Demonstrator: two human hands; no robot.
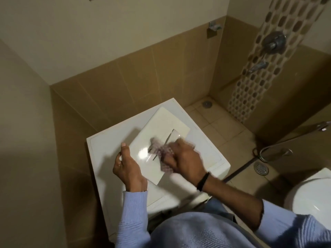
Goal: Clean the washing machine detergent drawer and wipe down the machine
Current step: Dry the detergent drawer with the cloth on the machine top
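Head view: looks down on a white top-panelled washing machine (111, 140) set in the corner of a tan-tiled bathroom
Drawer: a cream-white, flat rectangular plastic detergent drawer panel (164, 120) lies askew on the machine's top, one corner towards the wall, with a slanted recess near its middle
Cloth: a small pink-and-white checked rag (162, 153) is bunched on the panel, over the recess; it is blurred
Right hand (186, 158): fingers curled round the rag and pressing it on the panel; blurred, with a black band (203, 181) on the wrist
Left hand (128, 169): at the panel's left edge, thumb raised, fingers curled in; I cannot tell whether it grips the edge or only rests beside it
Sleeves: light blue ribbed knit, the right one pushed up the forearm
Surroundings: a white toilet (311, 199) at lower right, a round metal floor drain (261, 167) near it, and a chrome shower valve (274, 42) above a tap (258, 66) on a mosaic strip
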